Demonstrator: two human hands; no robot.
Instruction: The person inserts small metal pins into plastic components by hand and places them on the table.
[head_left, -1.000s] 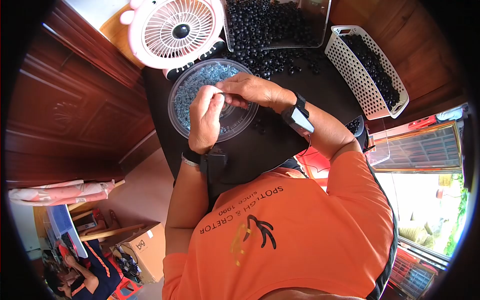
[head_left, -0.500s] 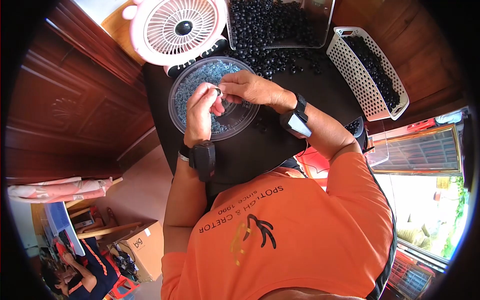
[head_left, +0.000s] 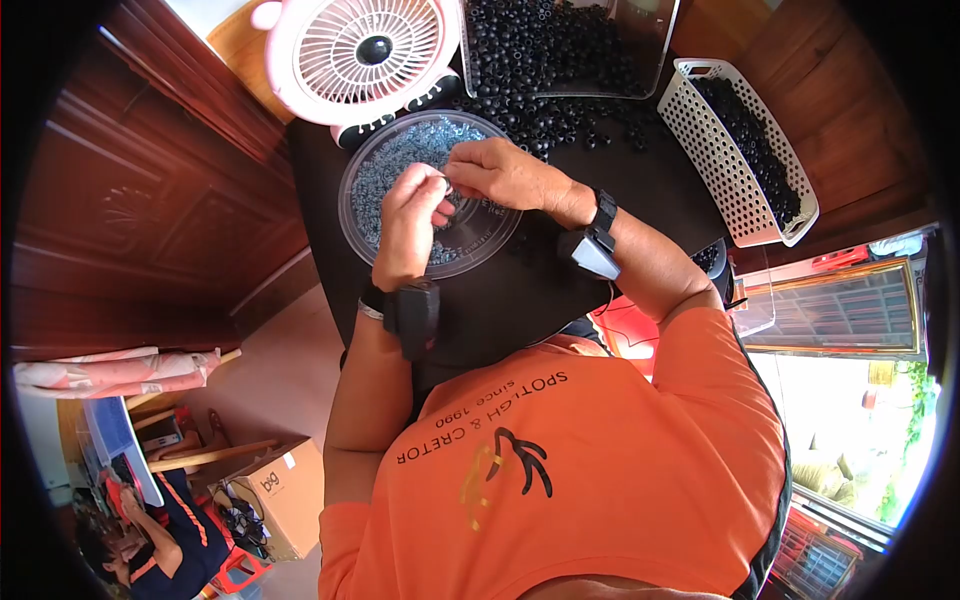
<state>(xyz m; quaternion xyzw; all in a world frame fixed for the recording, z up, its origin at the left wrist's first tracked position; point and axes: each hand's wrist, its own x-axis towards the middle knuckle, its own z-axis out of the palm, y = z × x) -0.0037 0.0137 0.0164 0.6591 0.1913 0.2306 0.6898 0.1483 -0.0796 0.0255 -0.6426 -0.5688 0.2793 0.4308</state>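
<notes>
My left hand (head_left: 408, 222) is closed in a pinch over a round clear tub (head_left: 352, 232). A small black ring-shaped piece (head_left: 447, 186) shows, partly hidden, at its fingertips. My right hand (head_left: 505, 178) meets it there, thumb and fingers pressed together; whatever they grip is too small to make out. The tub holds many small pale-blue, clear-looking pieces (head_left: 385, 165), with part of its bottom bare below my hands. Just beyond my right hand lie loose black bead-like pieces (head_left: 530, 128), spilling from a clear bin (head_left: 655, 60) tipped on its side.
A pink fan (head_left: 285, 65) stands behind the tub. On the right is a white perforated basket (head_left: 700, 165) of black pieces. The dark tabletop (head_left: 640, 190) lies under everything. At lower left, another person (head_left: 165, 545) sits near a cardboard box (head_left: 290, 500).
My left fingers have turned inward, closing over the black piece, which shows less now. Both hands stay together over the tub. The view has shifted slightly.
</notes>
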